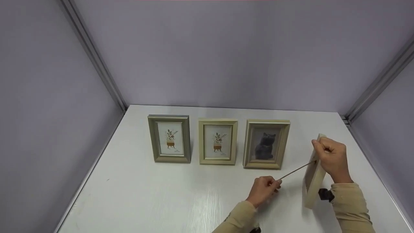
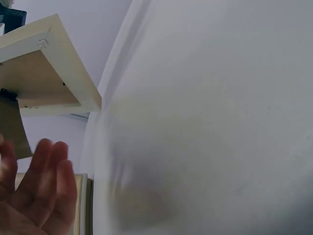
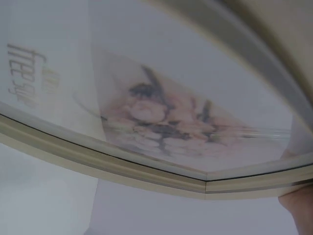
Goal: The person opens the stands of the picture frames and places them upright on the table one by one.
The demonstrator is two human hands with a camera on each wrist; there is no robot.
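Note:
On the right of the head view, my right hand (image 1: 334, 160) grips the upper part of a pale picture frame (image 1: 315, 191), held upright and almost edge-on. A thin stand leg (image 1: 297, 169) sticks out from its back, and my left hand (image 1: 263, 191) pinches the far end of it. The left wrist view shows the frame's brown backing (image 2: 41, 81) with the stand flap (image 2: 14, 129) swung outward, close to the left fingers (image 2: 44, 181). In the right wrist view, the frame's front holds a picture of pink flowers (image 3: 166, 122) behind a shiny cover.
Three picture frames stand in a row on the white table (image 1: 145, 200): a grey-green one with a plant print (image 1: 169, 139), a cream one with a similar print (image 1: 218, 142), and a beige one with a grey cat (image 1: 266, 145). Pale walls (image 1: 207, 55) enclose the table.

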